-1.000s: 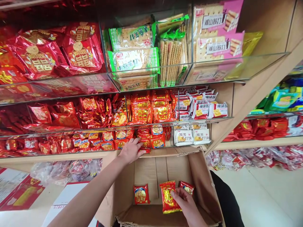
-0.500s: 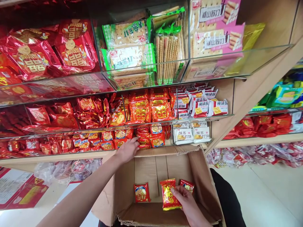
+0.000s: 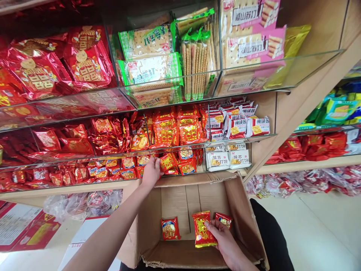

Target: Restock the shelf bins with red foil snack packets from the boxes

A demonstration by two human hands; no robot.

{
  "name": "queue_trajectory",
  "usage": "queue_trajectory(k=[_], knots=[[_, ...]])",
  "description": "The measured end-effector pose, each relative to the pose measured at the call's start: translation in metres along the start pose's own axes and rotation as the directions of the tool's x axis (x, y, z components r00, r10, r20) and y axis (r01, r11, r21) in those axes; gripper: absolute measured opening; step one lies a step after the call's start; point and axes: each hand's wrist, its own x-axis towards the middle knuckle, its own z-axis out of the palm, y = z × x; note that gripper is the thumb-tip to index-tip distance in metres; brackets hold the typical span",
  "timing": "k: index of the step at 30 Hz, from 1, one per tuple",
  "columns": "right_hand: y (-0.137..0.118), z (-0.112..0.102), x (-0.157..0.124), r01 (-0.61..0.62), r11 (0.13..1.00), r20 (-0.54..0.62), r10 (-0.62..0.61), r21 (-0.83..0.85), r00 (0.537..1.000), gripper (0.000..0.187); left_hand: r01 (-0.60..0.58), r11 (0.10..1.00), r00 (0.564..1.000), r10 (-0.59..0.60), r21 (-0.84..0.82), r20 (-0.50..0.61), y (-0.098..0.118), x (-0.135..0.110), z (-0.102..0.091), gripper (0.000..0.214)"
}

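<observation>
We take the cardboard box (image 3: 243, 216) as our landmark. Over its opening, right of centre and toward its near side, we find the red-and-gold packet (image 3: 201, 235). The right hand (image 3: 225, 241) is clamped on it: the thumb presses the printed face near its right edge, and the packet extends to the left of the hand. We record that face turned up toward the camera. The long axis runs from the box's far side to its near side, slanting slightly, with the far end leaning left.

The left hand (image 3: 152, 171) is at the box's far left corner, beside a tilted red packet (image 3: 169, 162) on the lowest shelf (image 3: 84, 188). Its fingers lie at that packet's left edge; whether they grip it we cannot tell.

Inside the box, a loose packet (image 3: 170, 229) lies toward the left wall. A second loose packet (image 3: 224, 219) lies toward the right, partly covered by the right hand. The right fingers behind the held packet are hidden, and we cannot establish how far that packet is from the box floor.
</observation>
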Motion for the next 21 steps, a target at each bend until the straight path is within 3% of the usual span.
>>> queue_trajectory(k=[5,10,16,21], knots=[[-0.001,0.001,0.000,-0.018,0.996,0.032,0.016,0.089,0.999,0.033,0.099,0.970,0.993,-0.112,-0.222,-0.046,-0.002,0.005,0.009,0.011],[0.000,0.000,0.002,-0.040,0.990,0.080,0.029,0.139,0.996,0.032,0.119,0.945,0.987,-0.147,-0.305,-0.071,0.000,0.006,0.013,0.018],[0.001,0.000,0.002,-0.068,0.993,0.069,0.062,0.098,0.996,0.033,0.052,0.970,0.985,-0.088,-0.236,-0.147,0.005,0.009,0.021,0.012],[-0.001,0.000,0.000,-0.073,0.994,0.071,0.067,0.083,0.995,0.032,-0.022,0.998,0.971,0.008,-0.056,-0.239,0.011,0.008,0.030,0.012]])
